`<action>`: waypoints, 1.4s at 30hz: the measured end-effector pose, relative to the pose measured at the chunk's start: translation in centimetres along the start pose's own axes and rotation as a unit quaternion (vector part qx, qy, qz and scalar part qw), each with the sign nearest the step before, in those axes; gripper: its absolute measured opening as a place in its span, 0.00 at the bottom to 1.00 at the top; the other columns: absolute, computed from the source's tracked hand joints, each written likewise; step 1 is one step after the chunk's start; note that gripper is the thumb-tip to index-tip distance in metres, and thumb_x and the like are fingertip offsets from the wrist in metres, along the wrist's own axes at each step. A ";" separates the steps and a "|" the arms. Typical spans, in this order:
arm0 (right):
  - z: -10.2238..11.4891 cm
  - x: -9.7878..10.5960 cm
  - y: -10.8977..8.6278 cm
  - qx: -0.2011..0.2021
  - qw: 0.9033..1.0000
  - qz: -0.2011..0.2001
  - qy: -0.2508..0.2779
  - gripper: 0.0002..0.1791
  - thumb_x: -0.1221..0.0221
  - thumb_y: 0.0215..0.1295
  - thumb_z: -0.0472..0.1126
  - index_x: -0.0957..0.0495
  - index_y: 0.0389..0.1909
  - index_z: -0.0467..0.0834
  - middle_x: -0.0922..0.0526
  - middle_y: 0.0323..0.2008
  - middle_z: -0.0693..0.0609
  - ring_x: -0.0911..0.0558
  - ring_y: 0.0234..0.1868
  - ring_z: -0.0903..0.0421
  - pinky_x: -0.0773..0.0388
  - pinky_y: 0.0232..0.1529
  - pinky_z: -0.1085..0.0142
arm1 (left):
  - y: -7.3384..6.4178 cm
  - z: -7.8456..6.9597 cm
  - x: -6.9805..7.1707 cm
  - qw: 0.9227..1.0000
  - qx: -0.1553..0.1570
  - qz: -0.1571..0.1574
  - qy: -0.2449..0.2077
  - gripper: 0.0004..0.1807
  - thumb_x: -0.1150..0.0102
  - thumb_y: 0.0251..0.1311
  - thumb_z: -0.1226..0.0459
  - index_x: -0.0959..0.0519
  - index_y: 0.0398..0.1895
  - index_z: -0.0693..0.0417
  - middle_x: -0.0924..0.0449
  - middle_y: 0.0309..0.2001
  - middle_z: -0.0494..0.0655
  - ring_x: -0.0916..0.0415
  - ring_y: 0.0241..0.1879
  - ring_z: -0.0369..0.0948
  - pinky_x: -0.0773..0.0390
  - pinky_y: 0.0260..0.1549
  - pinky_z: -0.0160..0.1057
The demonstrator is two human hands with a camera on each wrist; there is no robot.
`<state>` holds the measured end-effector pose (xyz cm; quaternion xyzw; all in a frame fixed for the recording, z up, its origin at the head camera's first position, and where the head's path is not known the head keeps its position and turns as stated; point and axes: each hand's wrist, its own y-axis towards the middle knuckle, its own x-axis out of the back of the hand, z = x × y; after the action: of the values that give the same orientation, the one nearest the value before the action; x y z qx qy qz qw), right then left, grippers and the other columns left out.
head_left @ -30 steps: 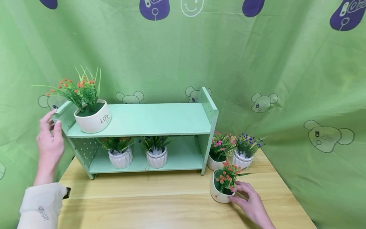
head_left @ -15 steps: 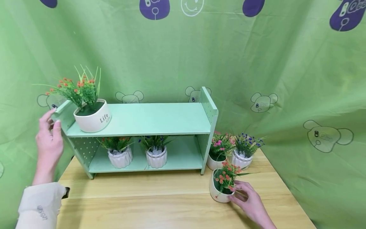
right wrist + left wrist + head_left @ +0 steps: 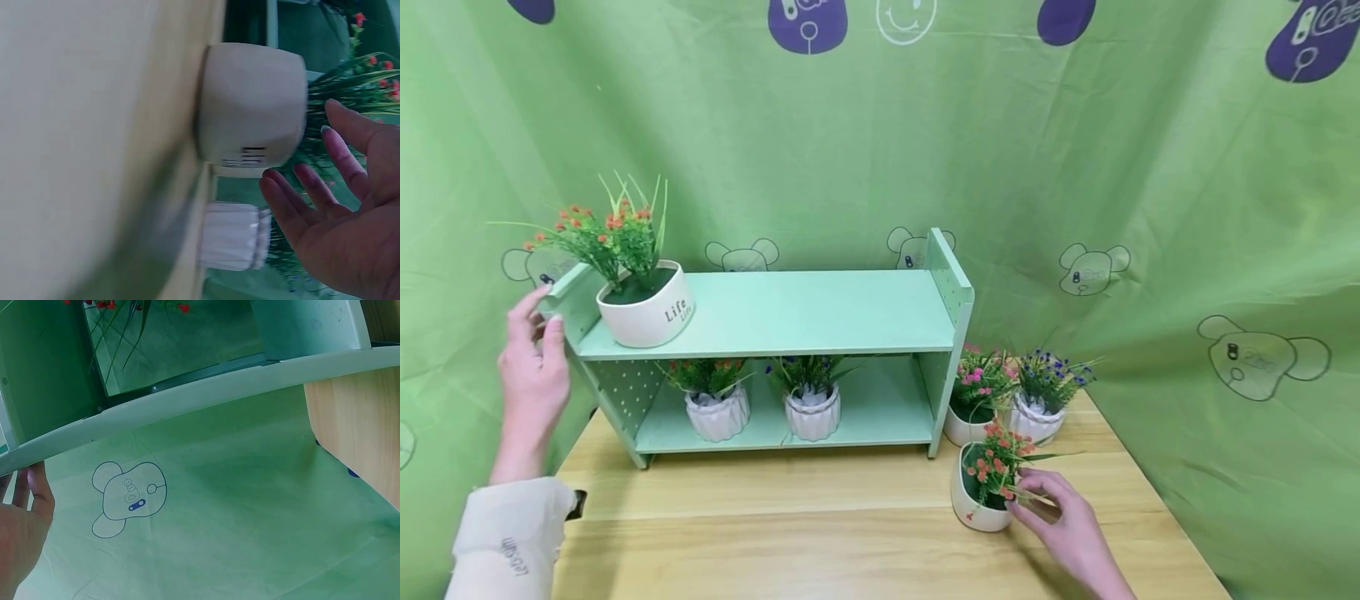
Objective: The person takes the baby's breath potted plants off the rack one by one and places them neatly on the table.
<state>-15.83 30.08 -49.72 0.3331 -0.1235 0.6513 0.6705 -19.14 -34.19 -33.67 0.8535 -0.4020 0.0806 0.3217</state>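
Note:
A small white pot of orange-red artificial flowers point(image 3: 985, 487) stands upright on the wooden table. My right hand point(image 3: 1070, 527) is beside its right side, fingers spread and relaxed. In the right wrist view, my right hand point(image 3: 350, 206) has its fingertips close to the pot's rim and leaves, not wrapped round the pot point(image 3: 253, 103). My left hand point(image 3: 535, 371) touches the left side panel of a mint-green two-tier shelf point(image 3: 820, 312). The left wrist view shows its loosely bent fingers point(image 3: 39, 487) against the panel edge; some fingertips are hidden.
A white "Life" flowerpot point(image 3: 647, 312) sits at the upper tier's left end. Two ribbed white flowerpots point(image 3: 718, 414) stand on the lower tier. Right of the shelf are a pink-flowered pot point(image 3: 966, 425) and a blue-flowered pot point(image 3: 1037, 417). Green cloth point(image 3: 1150, 167) hangs behind.
My right hand has shifted slightly right, its fingers loosening away from the pot's side. The pot stays in place, and my left hand has kept its spot on the shelf panel.

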 end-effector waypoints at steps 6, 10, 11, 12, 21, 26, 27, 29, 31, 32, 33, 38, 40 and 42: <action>3.0 1.2 0.6 0.061 0.997 -0.037 -0.002 0.13 0.32 0.54 0.35 0.21 0.41 0.45 0.22 0.53 0.47 0.24 0.51 0.69 0.19 0.49 0.72 | 0.3 0.0 -0.2 1.000 -0.011 -0.003 -0.008 0.24 0.65 0.74 0.55 0.47 0.70 0.21 0.37 0.69 0.52 0.37 0.65 0.44 0.31 0.65 0.47; 5.5 1.8 1.5 0.087 0.995 -0.054 -0.004 0.13 0.32 0.55 0.35 0.21 0.41 0.44 0.22 0.54 0.48 0.25 0.50 0.70 0.23 0.51 0.79 | 0.4 -0.1 -0.3 1.000 -0.013 -0.005 -0.012 0.24 0.65 0.74 0.56 0.47 0.70 0.23 0.36 0.69 0.51 0.36 0.64 0.44 0.30 0.64 0.47; 6.2 1.9 1.9 0.093 0.994 -0.059 -0.007 0.13 0.32 0.55 0.36 0.21 0.41 0.45 0.22 0.54 0.49 0.24 0.50 0.70 0.24 0.52 0.79 | 0.4 -0.1 -0.4 1.000 -0.011 -0.005 -0.011 0.24 0.65 0.74 0.56 0.47 0.70 0.23 0.36 0.69 0.51 0.36 0.64 0.44 0.30 0.64 0.48; 7.0 1.9 2.2 0.097 0.993 -0.061 -0.008 0.12 0.32 0.56 0.37 0.21 0.42 0.45 0.21 0.53 0.51 0.24 0.49 0.69 0.24 0.51 0.80 | 0.4 -0.1 -0.4 1.000 -0.010 -0.003 -0.011 0.24 0.65 0.74 0.55 0.47 0.70 0.22 0.36 0.69 0.51 0.36 0.64 0.44 0.30 0.64 0.47; 16.4 0.3 5.4 0.172 0.983 -0.038 0.059 0.13 0.35 0.59 0.34 0.21 0.44 0.48 0.21 0.53 0.52 0.22 0.53 0.60 0.21 0.56 0.68 | 0.2 -0.2 -0.6 1.000 0.000 0.006 -0.013 0.25 0.66 0.73 0.55 0.48 0.70 0.21 0.38 0.70 0.51 0.38 0.66 0.48 0.31 0.65 0.52; 19.8 -2.1 7.8 0.203 0.973 -0.006 0.106 0.14 0.36 0.61 0.36 0.22 0.48 0.43 0.20 0.52 0.50 0.22 0.53 0.56 0.23 0.59 0.62 | 0.1 -0.2 -0.9 1.000 0.006 0.008 -0.017 0.25 0.66 0.73 0.54 0.48 0.70 0.22 0.38 0.70 0.51 0.38 0.67 0.50 0.31 0.64 0.55; 20.1 -3.0 8.5 0.210 0.971 0.000 0.115 0.15 0.36 0.61 0.38 0.22 0.49 0.44 0.20 0.52 0.51 0.22 0.53 0.56 0.23 0.59 0.62 | 0.1 -0.2 -0.9 1.000 0.007 0.008 -0.016 0.25 0.66 0.73 0.54 0.48 0.70 0.22 0.38 0.70 0.51 0.38 0.66 0.50 0.31 0.64 0.55; 20.9 -4.9 10.0 0.226 0.965 0.020 0.130 0.17 0.36 0.61 0.41 0.23 0.51 0.44 0.20 0.51 0.51 0.22 0.53 0.55 0.23 0.59 0.62 | 0.1 -0.1 -0.9 1.000 0.006 0.006 -0.016 0.25 0.65 0.73 0.53 0.48 0.70 0.21 0.38 0.70 0.51 0.37 0.66 0.49 0.30 0.64 0.53; 22.3 -7.0 11.6 0.241 0.960 0.047 0.137 0.19 0.36 0.61 0.44 0.24 0.53 0.46 0.20 0.51 0.53 0.22 0.53 0.55 0.23 0.59 0.63 | 0.1 0.0 -0.8 1.000 0.006 0.001 -0.017 0.24 0.65 0.73 0.53 0.47 0.70 0.21 0.37 0.70 0.51 0.37 0.66 0.48 0.30 0.64 0.52; 23.3 -8.0 12.4 0.242 0.957 0.067 0.145 0.20 0.36 0.61 0.44 0.24 0.54 0.46 0.20 0.52 0.52 0.22 0.54 0.54 0.23 0.59 0.62 | 0.0 0.0 -0.7 1.000 0.006 -0.001 -0.018 0.24 0.65 0.73 0.53 0.47 0.70 0.21 0.38 0.70 0.50 0.37 0.66 0.48 0.30 0.64 0.52; 24.3 -8.9 13.2 0.245 0.954 0.087 0.152 0.21 0.36 0.62 0.44 0.25 0.55 0.46 0.21 0.53 0.51 0.22 0.54 0.53 0.23 0.59 0.62 | 0.1 0.1 -0.7 1.000 0.006 -0.002 -0.018 0.24 0.65 0.73 0.53 0.47 0.69 0.20 0.38 0.70 0.49 0.38 0.66 0.48 0.31 0.65 0.51; 29.4 -13.5 16.7 0.255 0.936 0.174 0.167 0.27 0.38 0.63 0.44 0.31 0.62 0.48 0.26 0.60 0.51 0.25 0.59 0.50 0.25 0.62 0.64 | -0.1 0.2 -0.3 1.000 0.014 -0.007 -0.016 0.24 0.65 0.73 0.53 0.47 0.69 0.19 0.39 0.71 0.48 0.39 0.67 0.47 0.32 0.66 0.51; 31.1 -15.0 17.6 0.263 0.932 0.192 0.158 0.30 0.37 0.63 0.45 0.34 0.66 0.51 0.30 0.63 0.52 0.27 0.61 0.49 0.27 0.63 0.65 | -0.2 0.2 -0.2 1.000 0.018 -0.009 -0.015 0.24 0.65 0.73 0.54 0.47 0.69 0.18 0.39 0.71 0.48 0.38 0.67 0.46 0.32 0.65 0.51; 32.5 -16.4 18.3 0.273 0.931 0.200 0.137 0.33 0.36 0.62 0.47 0.36 0.68 0.54 0.33 0.65 0.53 0.29 0.63 0.50 0.28 0.63 0.65 | -0.4 0.2 -0.2 1.000 0.020 -0.012 -0.013 0.24 0.64 0.73 0.54 0.47 0.68 0.17 0.38 0.70 0.48 0.37 0.66 0.45 0.30 0.64 0.52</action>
<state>-26.55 -3.98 -30.05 0.3792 0.0885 0.8196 0.4202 -19.02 -34.05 -34.10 0.8653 -0.3940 0.0739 0.3008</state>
